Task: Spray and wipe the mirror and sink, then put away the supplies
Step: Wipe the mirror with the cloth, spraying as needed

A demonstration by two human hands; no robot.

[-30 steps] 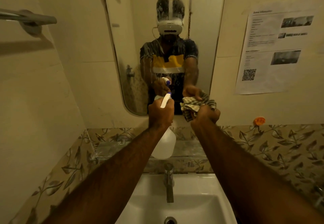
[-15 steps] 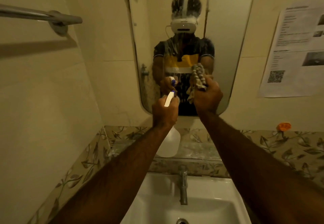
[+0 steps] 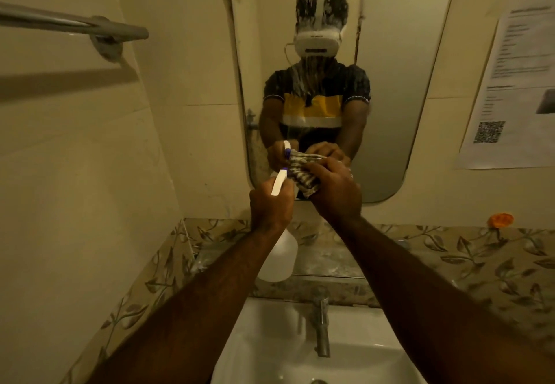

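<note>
While spray runs down the mirror [image 3: 390,83] in pale streaks, I hold both supplies up close to the glass so I can go from wetting to wiping without putting anything down. My left hand [image 3: 270,206] is wrapped round the neck of the bottle [image 3: 277,259], fingers clamped on it, with the white nozzle pointing up and forward at the glass — kept aimed there, I judge, in case a patch needs another squirt. The bottle's body hangs below my wrist, over the ledge [image 3: 330,263] behind the tap [image 3: 322,323].

My right hand [image 3: 336,191] has the cloth [image 3: 303,178] bunched in a tight wad, fingers closed over it, low against the mirror's bottom part and just beside the nozzle. Bunching it gives me a firm pad to press with instead of a loose flap. Whether the cloth actually touches the glass I cannot tell.

Streaks sit mostly in the middle of the mirror, above my hands, so the wiping looks barely begun — the sink [image 3: 270,347] below is not yet dealt with, and nothing is put away. The risk, as I see it, is drips reaching the ledge before I catch them.
</note>
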